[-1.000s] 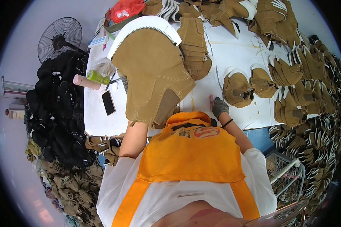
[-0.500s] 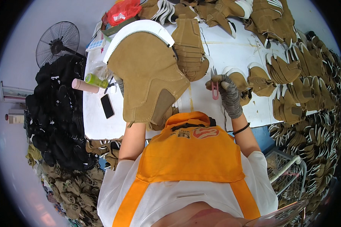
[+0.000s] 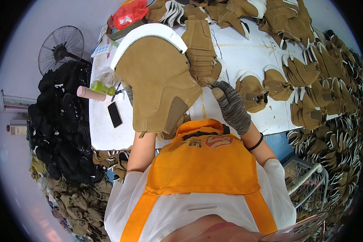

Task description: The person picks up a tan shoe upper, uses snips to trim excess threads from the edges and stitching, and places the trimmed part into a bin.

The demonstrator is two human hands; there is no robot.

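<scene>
Workroom: pale wall, white table. Left to right:

- Fan, black, beside a black heap.
- Pink flask, green bottle, dark phone, on the table.
- Left hand, gloved, mostly hidden behind the upper at its left edge; finger closure cannot be told.
- Shoe upper, brown, white-rimmed, raised over the table, before the chest. Judged light, soft and floppy, stiffer at the white rim; not slippery, nap may mark. Best hold: flat seamed side, clear of the stitching.
- Right hand, grey-gloved, fingers narrowly bent near the upper's right edge; contents cannot be told.
- Further brown uppers, in stacks.
</scene>
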